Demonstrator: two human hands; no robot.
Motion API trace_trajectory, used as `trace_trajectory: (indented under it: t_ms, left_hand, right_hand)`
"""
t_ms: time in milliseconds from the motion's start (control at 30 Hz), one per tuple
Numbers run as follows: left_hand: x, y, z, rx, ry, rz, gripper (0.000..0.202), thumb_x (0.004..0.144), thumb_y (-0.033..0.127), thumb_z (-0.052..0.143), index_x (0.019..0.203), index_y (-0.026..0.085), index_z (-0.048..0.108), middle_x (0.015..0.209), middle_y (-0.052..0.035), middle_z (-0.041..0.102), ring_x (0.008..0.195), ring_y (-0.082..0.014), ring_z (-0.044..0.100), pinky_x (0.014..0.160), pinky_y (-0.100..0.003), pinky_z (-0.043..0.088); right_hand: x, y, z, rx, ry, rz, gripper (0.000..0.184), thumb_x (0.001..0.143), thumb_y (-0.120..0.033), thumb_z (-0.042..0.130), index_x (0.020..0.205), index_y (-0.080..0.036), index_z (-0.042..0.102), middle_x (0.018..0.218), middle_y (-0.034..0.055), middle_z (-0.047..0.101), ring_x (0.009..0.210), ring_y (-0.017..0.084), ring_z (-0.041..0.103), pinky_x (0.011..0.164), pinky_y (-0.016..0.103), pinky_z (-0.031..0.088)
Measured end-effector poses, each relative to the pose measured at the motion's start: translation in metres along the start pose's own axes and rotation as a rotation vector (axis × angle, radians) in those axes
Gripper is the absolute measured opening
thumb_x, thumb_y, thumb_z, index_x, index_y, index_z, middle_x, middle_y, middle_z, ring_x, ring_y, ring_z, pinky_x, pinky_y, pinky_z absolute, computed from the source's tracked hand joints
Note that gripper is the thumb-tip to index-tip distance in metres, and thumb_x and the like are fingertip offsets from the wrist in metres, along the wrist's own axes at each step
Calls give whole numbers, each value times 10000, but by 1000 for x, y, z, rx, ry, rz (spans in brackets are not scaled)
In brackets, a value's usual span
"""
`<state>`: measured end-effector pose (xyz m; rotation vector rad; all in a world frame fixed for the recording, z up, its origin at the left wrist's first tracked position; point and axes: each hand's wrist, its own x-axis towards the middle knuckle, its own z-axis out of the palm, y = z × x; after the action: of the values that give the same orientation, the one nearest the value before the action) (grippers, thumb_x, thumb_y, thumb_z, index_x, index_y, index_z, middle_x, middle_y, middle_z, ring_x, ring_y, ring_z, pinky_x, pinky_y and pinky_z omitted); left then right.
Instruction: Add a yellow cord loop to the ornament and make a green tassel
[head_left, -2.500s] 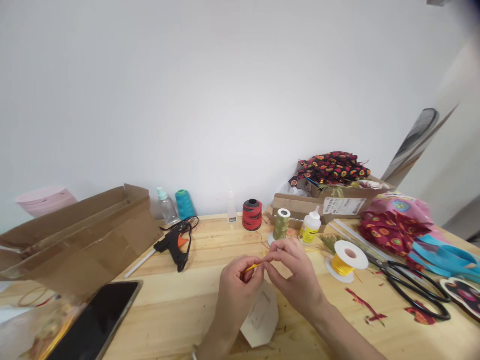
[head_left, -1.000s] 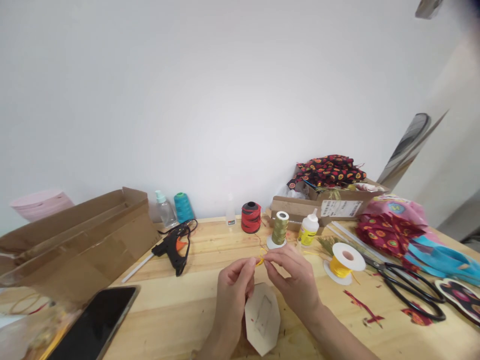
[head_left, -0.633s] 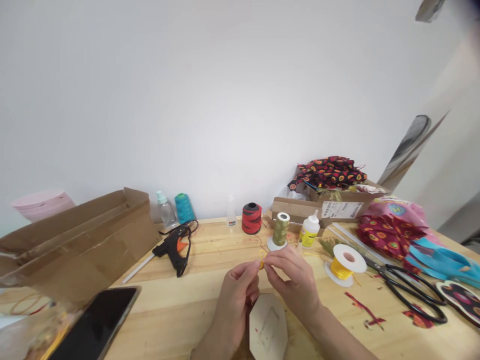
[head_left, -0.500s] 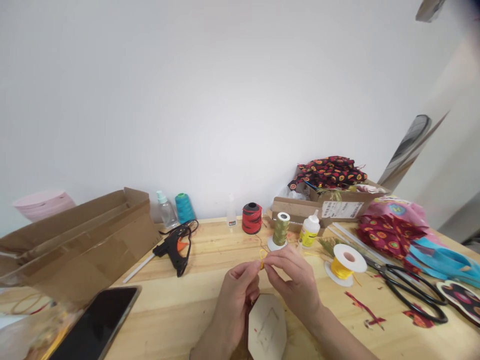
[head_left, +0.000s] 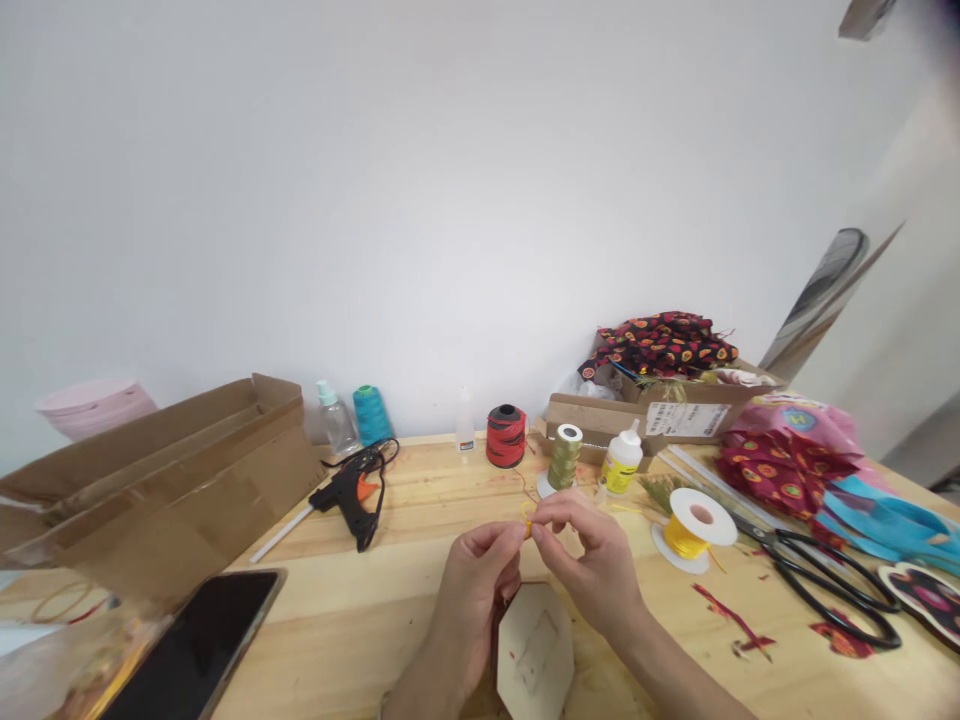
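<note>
Near the front middle of the table, my left hand (head_left: 484,585) and my right hand (head_left: 589,560) meet with fingertips pinched. Between them is a short piece of yellow cord (head_left: 528,522), with a small loop standing up above the fingers. Both hands grip this cord; the exact knot or crossing is hidden by the fingertips. Just below and between the wrists is a pale board (head_left: 535,650) with cut corners, marked by faint lines and a red spot. My left hand's lower fingers are at its dark red edge; whether they hold it I cannot tell.
A spool of yellow cord (head_left: 686,535) and black scissors (head_left: 825,580) lie right. Behind stand a glue bottle (head_left: 621,462), green thread (head_left: 564,458) and red thread (head_left: 506,437). On the left are a glue gun (head_left: 352,495), a phone (head_left: 199,645) and a cardboard box (head_left: 180,490).
My fingertips have drawn slightly closer together on the yellow cord, the right fingers bending a little. The view has shifted slightly; the other things stay where they were.
</note>
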<state>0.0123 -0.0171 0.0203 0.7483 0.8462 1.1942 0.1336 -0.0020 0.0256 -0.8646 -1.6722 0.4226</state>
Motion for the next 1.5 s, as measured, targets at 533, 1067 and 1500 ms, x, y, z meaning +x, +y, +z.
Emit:
trace_trajectory:
  t_ms: [533, 1067, 1500]
  left_hand:
    - [0, 0, -2, 226, 87, 58, 236, 656, 360, 604, 611, 129, 583, 418, 95, 247, 417, -50, 172, 416, -222, 112]
    - [1, 0, -6, -152, -78, -138, 181, 642, 259, 633, 553, 132, 539, 464, 104, 172, 413, -34, 122, 379, -160, 151]
    - [1, 1, -3, 169, -5, 76, 209, 682, 305, 584, 587, 120, 575, 389, 97, 248, 387, -35, 165, 401, -214, 102]
  right_hand:
    - [4, 4, -5, -236, -79, -238, 195, 706, -69, 486, 775, -212, 599, 719, 28, 584, 669, 149, 506, 586, 284, 412]
    - [7, 5, -8, -100, -158, -166, 188, 723, -93, 480, 747, -219, 617, 697, 19, 552, 670, 143, 514, 596, 276, 433]
    - [6, 1, -6, 123, -109, 113, 107, 703, -147, 545, 691, -191, 641, 619, 11, 560, 539, 112, 492, 487, 236, 436]
